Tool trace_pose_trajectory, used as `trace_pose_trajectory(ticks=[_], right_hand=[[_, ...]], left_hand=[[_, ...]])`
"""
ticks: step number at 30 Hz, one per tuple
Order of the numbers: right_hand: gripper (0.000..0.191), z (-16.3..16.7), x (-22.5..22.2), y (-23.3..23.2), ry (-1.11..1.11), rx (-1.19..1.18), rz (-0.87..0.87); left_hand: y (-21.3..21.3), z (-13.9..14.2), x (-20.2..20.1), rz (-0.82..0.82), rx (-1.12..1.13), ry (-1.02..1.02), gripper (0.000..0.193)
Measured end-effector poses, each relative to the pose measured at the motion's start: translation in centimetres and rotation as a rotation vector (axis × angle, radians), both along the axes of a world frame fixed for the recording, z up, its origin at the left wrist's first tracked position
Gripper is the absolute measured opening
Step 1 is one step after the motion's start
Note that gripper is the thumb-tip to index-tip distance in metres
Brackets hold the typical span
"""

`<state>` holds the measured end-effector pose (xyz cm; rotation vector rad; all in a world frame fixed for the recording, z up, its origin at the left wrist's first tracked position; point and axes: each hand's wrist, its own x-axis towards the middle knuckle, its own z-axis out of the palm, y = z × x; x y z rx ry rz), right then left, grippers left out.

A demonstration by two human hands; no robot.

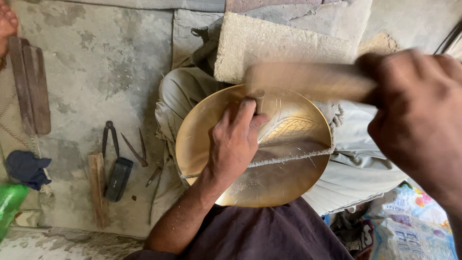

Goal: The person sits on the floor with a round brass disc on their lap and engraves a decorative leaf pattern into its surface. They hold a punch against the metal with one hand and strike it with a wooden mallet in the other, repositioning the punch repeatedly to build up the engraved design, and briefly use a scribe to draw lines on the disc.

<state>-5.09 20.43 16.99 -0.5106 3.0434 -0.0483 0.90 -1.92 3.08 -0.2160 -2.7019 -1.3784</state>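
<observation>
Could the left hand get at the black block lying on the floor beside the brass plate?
Probably yes. The left hand rests on the brass plate, pinching a small punch. The black block lies on bare floor to its left, with nothing between them, though the hand would first have to let the punch go.

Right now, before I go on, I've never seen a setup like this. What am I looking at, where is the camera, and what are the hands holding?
There is one picture, taken from a camera on the person's head, looking down at their lap. There is no machine, only two bare hands. A round brass plate rests on the person's legs, with an engraved pattern in its upper part. The left hand holds a small metal chisel upright against the plate. The right hand grips a wooden mallet, which is blurred by motion. On the concrete floor to the left lie pincers, a dark block, wooden strips and a blue cloth.
</observation>
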Motion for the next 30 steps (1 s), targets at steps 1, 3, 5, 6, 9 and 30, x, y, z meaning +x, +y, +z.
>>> trace_pose_trajectory(ticks=[1, 3, 5, 6, 9, 30], right_hand=[[0.040, 0.0, 0.2, 0.1, 0.043, 0.107, 0.045], [0.047, 0.3, 0.7, 0.2, -0.009, -0.069, -0.076], [0.047, 0.4, 1.3, -0.1, -0.105, -0.321, -0.319], [0.046, 0.6, 1.6, -0.2, -0.081, -0.270, -0.296], [0.044, 1.6, 3.1, 0.1, 0.083, 0.104, -0.009], [0.038, -8.7, 20.4, 7.7, -0.037, -0.742, -1.104]], left_hand=[[0.0, -0.1, 0.1, 0.000, 0.011, 0.014, 0.033], [0.0, -0.3, 0.4, 0.002, 0.034, 0.044, 0.036], [0.0, -0.6, 0.9, -0.015, 0.049, 0.055, 0.034], [-0.1, -0.8, 1.1, -0.025, 0.057, 0.066, 0.034], [-0.1, -1.2, 1.5, -0.012, 0.064, 0.080, 0.027], [-1.5, 0.9, -1.7, -0.139, 0.334, -0.017, 0.026]])
